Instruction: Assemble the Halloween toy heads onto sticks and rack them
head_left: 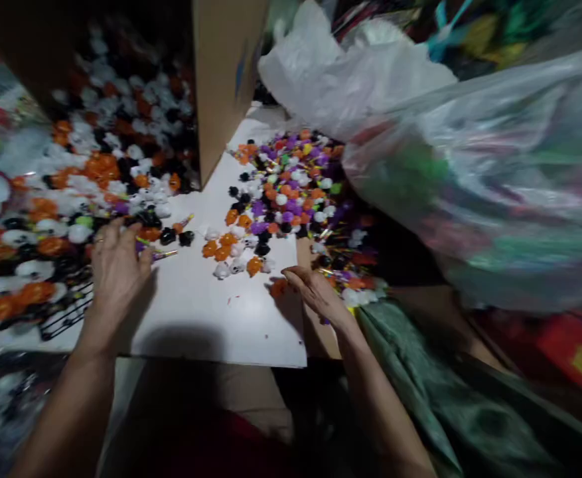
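Note:
My left hand [119, 265] rests at the edge of a large pile of small white, orange and black plastic pieces [99, 169], its fingers slightly curled and spread over them. By its thumb lies a purple piece with a thin stick-like end [164, 254]. My right hand [315, 295] hovers at the right edge of the white board [186, 292], fingers stretched out. An orange piece [279, 287] lies in the shadow beneath its fingertips. Between the hands is a small group of orange, white and black pieces [241, 255]. No held piece shows in either hand.
An upright cardboard box [223, 86] opens over the large pile. Behind the board lies a mixed heap of purple, orange, white and black pieces [291, 192]. A bulging translucent plastic bag [494, 186] fills the right, above green cloth [415, 378]. A black grid tray [66, 312] is at left.

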Motion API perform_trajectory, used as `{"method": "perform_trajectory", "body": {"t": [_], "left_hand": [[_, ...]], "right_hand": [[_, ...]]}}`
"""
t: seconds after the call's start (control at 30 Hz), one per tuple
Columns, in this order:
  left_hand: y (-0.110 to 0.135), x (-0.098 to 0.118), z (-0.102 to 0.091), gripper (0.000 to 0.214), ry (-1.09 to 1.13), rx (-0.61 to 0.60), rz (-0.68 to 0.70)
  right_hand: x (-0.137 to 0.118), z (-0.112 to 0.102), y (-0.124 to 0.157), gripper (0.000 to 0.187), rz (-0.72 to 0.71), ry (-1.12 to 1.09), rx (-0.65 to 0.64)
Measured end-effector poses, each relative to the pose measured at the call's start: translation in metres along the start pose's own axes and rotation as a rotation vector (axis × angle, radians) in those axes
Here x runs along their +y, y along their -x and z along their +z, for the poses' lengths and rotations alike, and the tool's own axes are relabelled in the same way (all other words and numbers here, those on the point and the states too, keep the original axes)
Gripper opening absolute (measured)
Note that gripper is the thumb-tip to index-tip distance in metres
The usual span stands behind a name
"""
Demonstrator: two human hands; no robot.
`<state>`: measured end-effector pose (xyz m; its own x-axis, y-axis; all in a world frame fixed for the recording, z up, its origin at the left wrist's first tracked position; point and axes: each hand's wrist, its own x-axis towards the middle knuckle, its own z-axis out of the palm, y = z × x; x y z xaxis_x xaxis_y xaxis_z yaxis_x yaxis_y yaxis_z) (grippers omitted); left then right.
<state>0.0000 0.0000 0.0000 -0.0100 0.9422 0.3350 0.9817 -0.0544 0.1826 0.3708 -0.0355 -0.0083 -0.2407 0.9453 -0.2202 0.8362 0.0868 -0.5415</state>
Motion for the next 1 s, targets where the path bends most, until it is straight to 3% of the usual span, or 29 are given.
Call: {"method": "perform_trajectory", "body": {"t": [0.13, 0.2, 0.27, 0.37, 0.47, 0.53, 0.63, 0.73, 0.77, 0.83, 0.9, 1.0], "left_hand": [[-0.014, 0.067, 0.066, 0.043, 0.198, -0.344, 0.167], [-0.021, 0.083, 0.087, 0.038, 0.204, -0.438, 0.133], [-0.026, 0.086, 0.098, 0.035, 0.226, -0.47, 0.087], [-0.022, 0.076, 0.096, 0.031, 0.471, -0.425, -0.079], [-0.001, 0.069, 0.078, 0.037, 1.062, -0.366, -0.463], [0.016, 0.073, 0.065, 0.038, 1.465, -0.402, -0.67], [0.036, 0.087, 0.057, 0.033, 1.836, -0.498, -0.81], [0.045, 0.1, 0.057, 0.023, 2.032, -0.489, -0.894], [0.046, 0.103, 0.058, 0.019, 2.075, -0.469, -0.915], [0.048, 0.105, 0.058, 0.013, 2.13, -0.415, -0.946], [0.05, 0.103, 0.056, 0.011, 2.134, -0.355, -0.983], [0.056, 0.097, 0.05, 0.011, 2.077, -0.285, -1.022]], "right_hand": [[0.038, -0.026, -0.007, 0.03, 0.29, 0.353, 0.163], [0.054, -0.034, -0.02, 0.032, 0.4, 0.507, 0.217], [0.066, -0.037, -0.038, 0.034, 0.431, 0.617, 0.208], [0.077, -0.036, -0.065, 0.034, 0.377, 0.677, 0.122], [0.079, -0.036, -0.079, 0.031, 0.313, 0.663, 0.063], [0.076, -0.037, -0.079, 0.032, 0.284, 0.666, 0.055], [0.055, -0.034, -0.064, 0.029, 0.148, 0.649, 0.208], [0.008, -0.012, -0.036, 0.023, -0.125, 0.468, 0.405], [-0.011, 0.0, -0.027, 0.022, -0.224, 0.381, 0.383], [-0.044, 0.027, -0.012, 0.02, -0.333, 0.269, 0.182], [-0.066, 0.05, -0.005, 0.02, -0.29, 0.28, 0.036], [-0.079, 0.064, -0.005, 0.022, -0.207, 0.376, 0.049]]}}
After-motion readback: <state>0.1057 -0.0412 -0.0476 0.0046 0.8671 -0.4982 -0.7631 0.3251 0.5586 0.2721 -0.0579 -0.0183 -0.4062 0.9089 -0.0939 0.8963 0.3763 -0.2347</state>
